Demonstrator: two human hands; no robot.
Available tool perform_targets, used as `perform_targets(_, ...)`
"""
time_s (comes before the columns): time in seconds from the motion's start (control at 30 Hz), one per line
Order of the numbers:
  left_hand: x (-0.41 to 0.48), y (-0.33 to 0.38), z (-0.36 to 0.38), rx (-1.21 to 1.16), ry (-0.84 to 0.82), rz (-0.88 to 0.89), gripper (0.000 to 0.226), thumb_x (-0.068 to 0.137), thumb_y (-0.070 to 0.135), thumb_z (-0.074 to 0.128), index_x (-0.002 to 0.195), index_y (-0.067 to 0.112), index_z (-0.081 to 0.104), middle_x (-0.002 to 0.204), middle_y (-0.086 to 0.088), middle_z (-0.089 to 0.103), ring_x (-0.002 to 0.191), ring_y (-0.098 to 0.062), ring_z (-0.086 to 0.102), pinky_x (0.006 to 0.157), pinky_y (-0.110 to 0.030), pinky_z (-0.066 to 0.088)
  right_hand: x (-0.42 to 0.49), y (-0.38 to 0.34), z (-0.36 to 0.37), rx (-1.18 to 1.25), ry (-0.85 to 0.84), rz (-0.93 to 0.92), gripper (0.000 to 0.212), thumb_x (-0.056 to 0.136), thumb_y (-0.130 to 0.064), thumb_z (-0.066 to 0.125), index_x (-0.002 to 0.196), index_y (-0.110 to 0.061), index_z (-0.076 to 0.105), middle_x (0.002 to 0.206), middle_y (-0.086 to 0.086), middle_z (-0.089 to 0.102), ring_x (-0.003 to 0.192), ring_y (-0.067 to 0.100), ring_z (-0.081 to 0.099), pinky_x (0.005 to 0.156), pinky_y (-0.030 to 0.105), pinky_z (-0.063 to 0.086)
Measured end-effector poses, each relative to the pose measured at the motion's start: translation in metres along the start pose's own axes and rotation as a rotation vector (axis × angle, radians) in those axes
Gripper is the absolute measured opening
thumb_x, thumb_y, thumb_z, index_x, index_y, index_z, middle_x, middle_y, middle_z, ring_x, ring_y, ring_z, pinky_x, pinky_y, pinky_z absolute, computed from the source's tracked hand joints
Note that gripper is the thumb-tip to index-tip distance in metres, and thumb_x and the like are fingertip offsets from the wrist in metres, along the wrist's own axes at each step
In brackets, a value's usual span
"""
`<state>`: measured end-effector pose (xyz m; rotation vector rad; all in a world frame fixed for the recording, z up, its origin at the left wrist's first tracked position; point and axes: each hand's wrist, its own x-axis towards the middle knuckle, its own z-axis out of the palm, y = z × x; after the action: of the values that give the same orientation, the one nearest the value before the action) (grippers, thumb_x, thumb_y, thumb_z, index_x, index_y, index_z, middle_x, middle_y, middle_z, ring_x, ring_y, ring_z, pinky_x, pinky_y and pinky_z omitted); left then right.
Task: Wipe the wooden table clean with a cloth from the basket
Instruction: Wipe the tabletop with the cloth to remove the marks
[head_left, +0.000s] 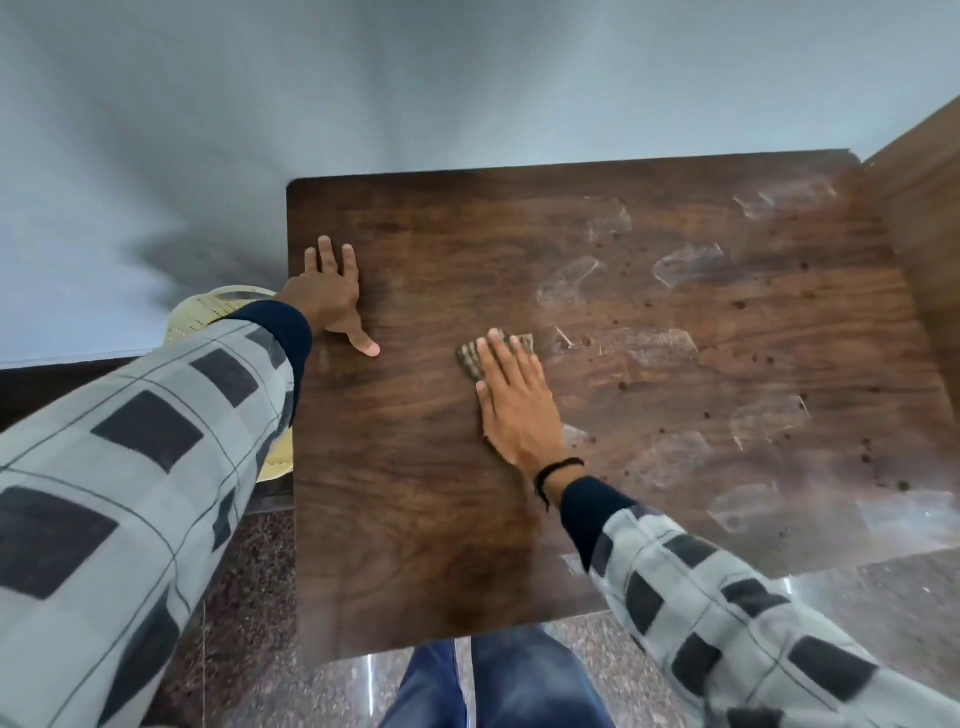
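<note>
The dark wooden table (415, 519) fills the middle of the view. My right hand (514, 400) lies flat with straight fingers on a small brownish cloth (470, 358), pressing it to the tabletop near the centre; only the cloth's far edge shows past my fingers. My left hand (332, 296) rests flat and spread on the table's left edge, holding nothing. Whitish smears and dark crumbs (675, 343) cover the right half of the table. The left half looks darker and free of smears.
A pale yellow woven basket (208, 312) stands on the floor left of the table, partly hidden by my left sleeve. A grey wall runs behind the table. A wooden panel (924, 208) rises at the right. My legs (493, 686) stand at the near edge on speckled floor.
</note>
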<state>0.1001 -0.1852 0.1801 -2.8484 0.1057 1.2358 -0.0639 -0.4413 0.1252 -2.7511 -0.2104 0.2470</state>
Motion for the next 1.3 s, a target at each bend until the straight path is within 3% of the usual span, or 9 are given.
perform_targets(0.2, -0.001, 0.000, 0.000, -0.020, 0.001, 0.002, 0.160, 0.055, 0.065, 0.087, 0.151, 0.009, -0.029, 0.155, -0.024, -0.035, 0.147, -0.044, -0.019, 0.120, -0.059, 0.014, -0.102, -0.006, 0.017, -0.045, -0.103, -0.270, 0.055, 0.109, -0.029, 0.035, 0.161, -0.017, 0.022, 0.169, -0.001, 0.012, 0.156, 0.019, 0.004, 0.126, 0.043, 0.014)
perform_targets(0.3, -0.006, 0.002, -0.001, -0.021, 0.006, -0.008, 0.159, 0.056, 0.063, 0.087, 0.151, 0.009, -0.028, 0.156, -0.024, -0.033, 0.148, -0.045, -0.018, 0.120, -0.058, 0.014, -0.087, 0.015, 0.007, -0.107, -0.145, -0.349, 0.056, 0.109, -0.030, 0.031, 0.162, -0.020, 0.017, 0.169, -0.001, 0.010, 0.156, 0.019, 0.002, 0.126, 0.041, 0.009)
perform_targets(0.47, -0.010, 0.006, -0.001, -0.073, 0.014, -0.029, 0.157, 0.058, 0.056, 0.089, 0.152, 0.011, -0.028, 0.157, -0.019, -0.034, 0.147, -0.042, -0.022, 0.121, -0.056, 0.009, 0.000, 0.040, -0.018, -0.050, -0.078, -0.136, 0.054, 0.110, -0.029, 0.029, 0.161, -0.018, 0.020, 0.169, -0.001, 0.012, 0.156, 0.020, 0.005, 0.125, 0.046, 0.012)
perform_targets(0.57, -0.010, 0.003, 0.002, -0.111, 0.023, -0.031, 0.156, 0.059, 0.053, 0.090, 0.153, 0.014, -0.027, 0.157, -0.016, -0.035, 0.148, -0.040, -0.023, 0.120, -0.056, 0.007, -0.008, 0.028, -0.010, -0.002, 0.001, -0.033, 0.053, 0.109, -0.029, 0.029, 0.160, -0.015, 0.024, 0.168, 0.003, 0.018, 0.155, 0.024, 0.010, 0.125, 0.046, 0.015)
perform_targets(0.77, -0.009, 0.000, 0.006, -0.143, 0.064, -0.015, 0.155, 0.057, 0.050, 0.092, 0.154, 0.014, -0.023, 0.159, -0.016, -0.032, 0.148, -0.040, -0.022, 0.120, -0.057, 0.007, -0.140, -0.006, 0.023, -0.037, -0.102, -0.308, 0.056, 0.107, -0.027, 0.037, 0.161, -0.019, 0.022, 0.169, 0.001, 0.014, 0.156, 0.020, 0.005, 0.127, 0.041, 0.008)
perform_targets(0.87, -0.011, 0.001, 0.009, -0.096, 0.115, -0.013, 0.153, 0.057, 0.053, 0.091, 0.156, 0.011, -0.018, 0.160, -0.017, -0.030, 0.145, -0.042, -0.028, 0.121, -0.056, 0.000, -0.121, 0.015, 0.014, -0.094, -0.168, -0.413, 0.058, 0.108, -0.030, 0.036, 0.162, -0.021, 0.017, 0.170, -0.001, 0.010, 0.156, 0.020, 0.005, 0.126, 0.041, 0.007)
perform_targets(0.93, -0.016, 0.002, 0.013, -0.067, 0.203, 0.009, 0.151, 0.058, 0.050, 0.092, 0.157, 0.008, -0.013, 0.159, -0.017, -0.032, 0.143, -0.042, -0.032, 0.120, -0.053, -0.002, -0.088, 0.030, 0.005, -0.093, -0.151, -0.363, 0.057, 0.108, -0.030, 0.033, 0.162, -0.020, 0.016, 0.169, 0.001, 0.011, 0.156, 0.022, 0.007, 0.126, 0.043, 0.008)
perform_targets(1.1, -0.046, 0.028, 0.037, 0.006, 0.415, 0.151, 0.118, 0.076, 0.023, 0.086, 0.159, 0.006, 0.004, 0.164, -0.013, -0.020, 0.150, -0.037, -0.018, 0.119, -0.055, 0.022, -0.051, 0.039, -0.007, -0.029, -0.074, -0.143, 0.054, 0.110, -0.030, 0.031, 0.161, -0.019, 0.020, 0.169, -0.002, 0.014, 0.156, 0.019, 0.007, 0.126, 0.043, 0.014)
perform_targets(1.3, -0.086, 0.083, 0.081, -0.039, -0.035, 0.164, 0.147, 0.062, 0.057, 0.088, 0.156, 0.024, -0.020, 0.157, -0.007, -0.039, 0.145, -0.043, -0.027, 0.118, -0.061, 0.008, -0.052, 0.036, -0.010, -0.032, -0.084, -0.130, 0.055, 0.110, -0.031, 0.030, 0.162, -0.021, 0.016, 0.169, -0.005, 0.010, 0.156, 0.017, 0.004, 0.126, 0.040, 0.007)
